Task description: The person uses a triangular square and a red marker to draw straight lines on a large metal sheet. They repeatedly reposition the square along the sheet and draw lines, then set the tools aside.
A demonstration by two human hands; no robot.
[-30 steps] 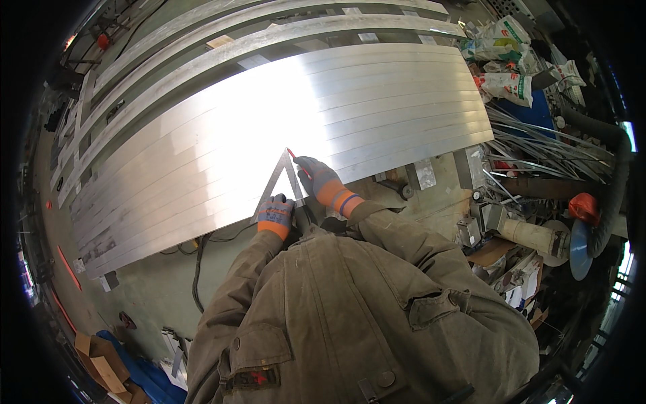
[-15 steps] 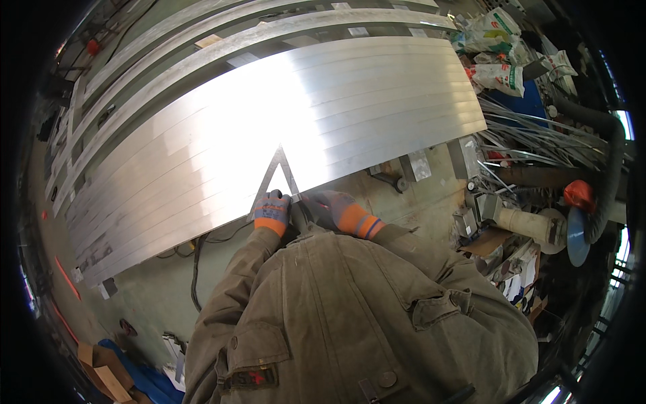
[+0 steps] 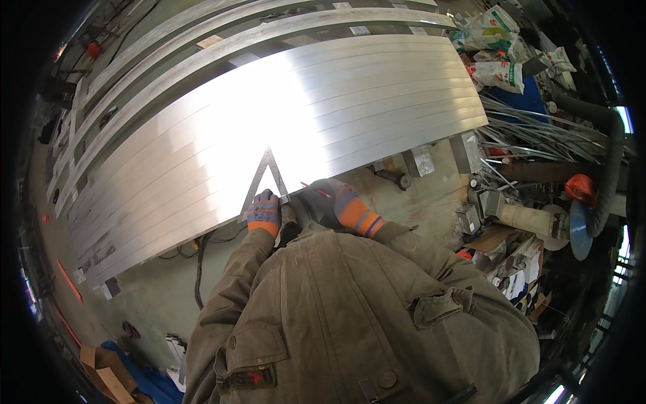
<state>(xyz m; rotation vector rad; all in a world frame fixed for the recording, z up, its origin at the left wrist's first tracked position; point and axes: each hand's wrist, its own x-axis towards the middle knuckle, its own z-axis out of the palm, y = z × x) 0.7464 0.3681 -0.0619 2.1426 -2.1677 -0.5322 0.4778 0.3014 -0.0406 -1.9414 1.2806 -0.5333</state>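
Observation:
Before me lies a broad, shiny metal panel [image 3: 390, 94] made of long parallel strips. On its near edge rests a dark triangle square [image 3: 257, 182], its tip pointing away from me. My left hand [image 3: 263, 210], in a grey and orange glove, is closed on the square's near side at the panel edge. Just right of the square is my right hand [image 3: 338, 200], gloved the same way. Its fingers are closed around a thin red pencil [image 3: 324, 194], whose end points left toward the panel edge. Bright glare washes out the panel around the square's tip.
Long metal beams [image 3: 182, 57] run behind the panel. At right are a bundle of thin metal strips [image 3: 538, 131], plastic bags [image 3: 498, 74] and a grey hose [image 3: 609, 182]. A black cable [image 3: 199, 269] hangs below the panel. A cardboard box [image 3: 104, 374] stands at lower left.
The square and my left hand have shifted slightly left along the panel edge. My right hand stays near the edge, and the red pencil in it now shows.

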